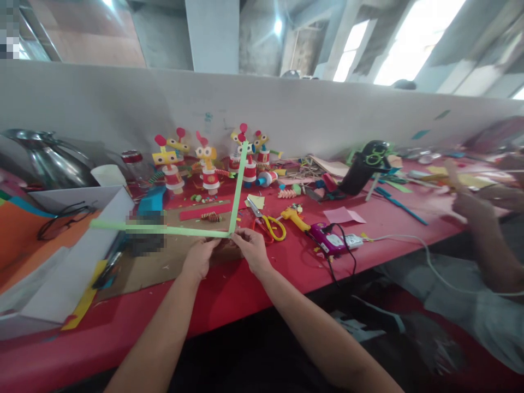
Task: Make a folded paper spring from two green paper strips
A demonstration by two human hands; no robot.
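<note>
Two light green paper strips (192, 232) meet at a corner between my hands, one stretching left and the other rising away from me. My left hand (200, 256) is closed on the strips just left of that corner. The fingers of my right hand (251, 248) pinch the corner itself. Both hands hover over a brown cardboard sheet (139, 277) on the red table. Beyond them lie scissors (270, 225) with yellow and red handles, a small coiled paper spring (211, 217) and a red paper strip (204, 210).
Several paper figures (208, 169) stand at the back. A yellow glue gun (297, 219) and a purple power strip (327, 240) with cables lie at right. A white box (77, 273) holding orange paper and a steel jug (53, 161) stand left. Another person's hand (470, 202) is far right.
</note>
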